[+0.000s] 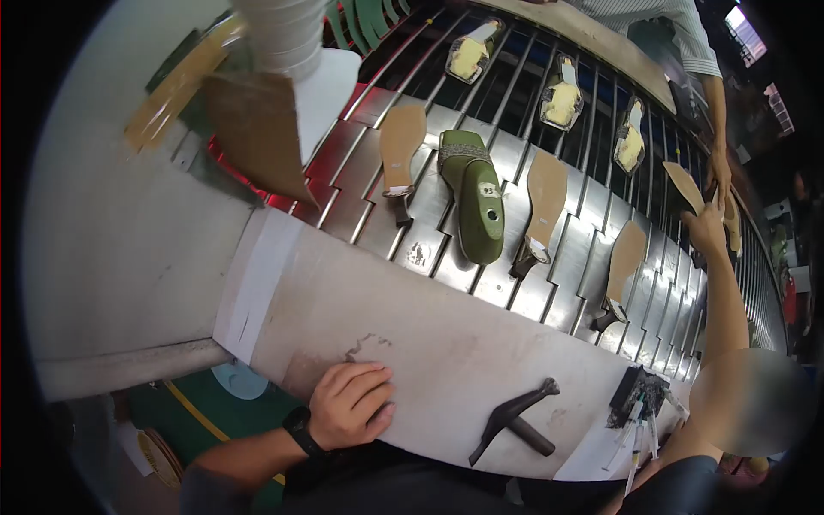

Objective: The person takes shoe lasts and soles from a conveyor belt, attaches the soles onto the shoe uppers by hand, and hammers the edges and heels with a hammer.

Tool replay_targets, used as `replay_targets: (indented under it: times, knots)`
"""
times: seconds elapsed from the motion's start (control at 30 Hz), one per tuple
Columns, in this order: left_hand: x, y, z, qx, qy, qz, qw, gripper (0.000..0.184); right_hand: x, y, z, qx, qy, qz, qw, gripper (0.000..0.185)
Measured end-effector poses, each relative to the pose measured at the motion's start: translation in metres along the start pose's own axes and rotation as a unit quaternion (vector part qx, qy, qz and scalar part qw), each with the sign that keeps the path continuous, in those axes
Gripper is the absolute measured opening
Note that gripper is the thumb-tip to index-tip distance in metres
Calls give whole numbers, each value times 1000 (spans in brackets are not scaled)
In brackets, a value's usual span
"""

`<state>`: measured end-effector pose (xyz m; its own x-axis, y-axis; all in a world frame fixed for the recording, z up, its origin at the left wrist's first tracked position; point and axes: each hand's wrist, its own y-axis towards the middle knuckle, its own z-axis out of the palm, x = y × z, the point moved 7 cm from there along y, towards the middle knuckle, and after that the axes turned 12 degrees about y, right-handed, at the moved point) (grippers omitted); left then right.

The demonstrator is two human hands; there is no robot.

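A slatted metal conveyor [592, 206] crosses the far side in front of you, running from left to right. Nearest you is the pale tabletop [429, 335], its near edge partly covered by your body. Your left hand [352, 405] lies relaxed on it, palm hidden, fingers side by side and unclenched. A dark hammer [512, 421] rests to its right. Far right, over the conveyor, your right hand [706, 228] is clamped on the near end of a tan sole [683, 184]. The sole's long axis slants, its free end pointing far and left; your fingers hide its near end. Just beyond, a co-worker's hand [719, 174] is small and hard to make out.
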<state>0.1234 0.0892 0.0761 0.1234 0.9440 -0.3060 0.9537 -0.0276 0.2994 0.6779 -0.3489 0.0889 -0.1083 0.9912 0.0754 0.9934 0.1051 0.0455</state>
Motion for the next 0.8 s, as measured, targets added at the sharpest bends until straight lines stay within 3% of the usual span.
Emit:
replay_targets:
  times: [0.07, 0.13, 0.17, 0.23, 0.33, 0.37, 0.4, 0.47, 0.5, 0.57, 0.63, 0.67, 0.7, 0.73, 0.8]
  knots:
    - [0, -2, -6, 5, -25, -20, 999, 34, 12, -50, -36, 19, 130, 57, 990, 67]
    - [1, 0, -7, -12, -85, -27, 996, 49, 48, -116, -70, 19, 278, 31, 960, 56]
    - [-7, 7, -11, -20, -109, -14, 994, 56, 61, -152, -67, 110, 444, 101, 884, 50]
    - [-31, 21, -18, -77, -116, 41, 989, 63, 129, -250, -89, 141, 551, 185, 801, 49]
    - [-63, 29, -27, -256, 30, 172, 951, 55, 221, -371, -70, 287, 697, 116, 647, 77]
    - [-66, 32, -29, -278, 48, 174, 943, 51, 250, -408, -58, 335, 745, 110, 566, 80]
    - [-63, 31, -32, -299, 65, 177, 935, 47, 274, -446, -42, 369, 780, 164, 477, 78]
    - [-40, 18, -28, -348, 137, 192, 907, 45, 289, -475, 4, 338, 830, 104, 432, 61]
    - [-17, 23, -26, -294, 148, 154, 932, 45, 296, -481, 29, 341, 796, 151, 478, 56]
    - [5, 30, -42, -292, 145, 148, 934, 68, 319, -489, 67, 290, 827, 191, 442, 49]
    - [31, 38, -53, -281, 13, 118, 952, 83, 333, -488, 79, 222, 853, 188, 433, 44]
    - [41, 40, -58, -288, -8, 110, 951, 73, 328, -485, 75, 181, 867, 177, 429, 42]
    - [46, 44, -67, -246, -132, 43, 959, 69, 313, -483, 69, 143, 851, 148, 482, 41]
    - [52, 45, -66, -199, -253, -27, 947, 65, 300, -481, 67, 102, 855, 140, 488, 41]
    - [66, 50, -50, -175, -379, -43, 908, 38, 275, -477, 58, 104, 787, 150, 589, 38]
